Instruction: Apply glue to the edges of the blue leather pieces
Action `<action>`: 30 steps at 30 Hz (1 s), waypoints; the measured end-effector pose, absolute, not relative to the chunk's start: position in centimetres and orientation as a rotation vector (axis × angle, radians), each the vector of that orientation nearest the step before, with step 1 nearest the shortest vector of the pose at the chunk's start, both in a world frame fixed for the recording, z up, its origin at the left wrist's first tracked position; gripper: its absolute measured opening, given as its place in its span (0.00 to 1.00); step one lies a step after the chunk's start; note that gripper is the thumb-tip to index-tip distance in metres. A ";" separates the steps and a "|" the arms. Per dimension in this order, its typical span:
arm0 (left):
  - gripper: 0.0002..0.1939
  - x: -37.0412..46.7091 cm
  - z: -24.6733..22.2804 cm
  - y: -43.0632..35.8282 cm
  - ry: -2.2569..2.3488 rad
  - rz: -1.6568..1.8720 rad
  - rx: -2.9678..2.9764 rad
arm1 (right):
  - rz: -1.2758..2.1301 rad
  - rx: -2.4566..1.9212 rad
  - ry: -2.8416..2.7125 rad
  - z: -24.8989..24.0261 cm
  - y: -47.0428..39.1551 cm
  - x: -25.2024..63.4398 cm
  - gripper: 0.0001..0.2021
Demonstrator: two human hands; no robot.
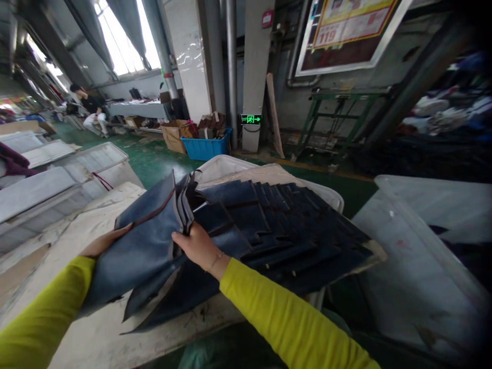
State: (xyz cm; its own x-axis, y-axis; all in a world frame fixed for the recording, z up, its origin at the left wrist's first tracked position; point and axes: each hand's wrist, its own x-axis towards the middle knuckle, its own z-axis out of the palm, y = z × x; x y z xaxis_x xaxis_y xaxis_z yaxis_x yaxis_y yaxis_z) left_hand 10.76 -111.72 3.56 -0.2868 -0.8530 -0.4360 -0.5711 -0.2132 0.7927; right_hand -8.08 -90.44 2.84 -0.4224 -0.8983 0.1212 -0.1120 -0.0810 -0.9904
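Dark blue leather-like panels (148, 225) with a brown strip across them are lifted in a stack between my hands. My right hand (197, 246) grips the right edge of this stack, thumb on the near face. On the far left side, my left hand (105, 242) holds the stack's edge, its fingers partly hidden behind the panels. More blue panels (277, 225) lie overlapped in a fanned row to the right, on a pale board (215, 315). Below my right hand, a few panels hang loose with their pale undersides showing.
White plastic bins (96, 159) stand at the left, and another white bin (415, 230) is on the right. Beyond the board are a blue crate (207, 146) and a cardboard box (173, 136). A green metal stand (338, 118) is by the wall. A person (92, 110) sits far left.
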 end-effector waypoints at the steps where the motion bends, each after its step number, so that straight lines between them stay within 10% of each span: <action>1: 0.26 11.4 5.1 -111.1 -1.711 -1.554 1.750 | -1.594 -1.134 1.498 3.4 -90.3 -7.9 0.11; 6: 0.24 12.0 7.8 -106.6 -1.530 -1.723 1.732 | -1.636 -1.023 1.296 2.3 -86.9 -8.6 0.11; 17: 0.25 8.3 -9.2 -104.7 -1.933 -1.721 1.618 | -1.526 -0.109 1.194 -10.1 -80.8 -9.8 0.17; 30: 0.23 4.8 -7.0 -105.2 -1.535 -2.196 1.397 | -1.494 -0.055 1.027 -7.2 -81.3 -9.2 0.24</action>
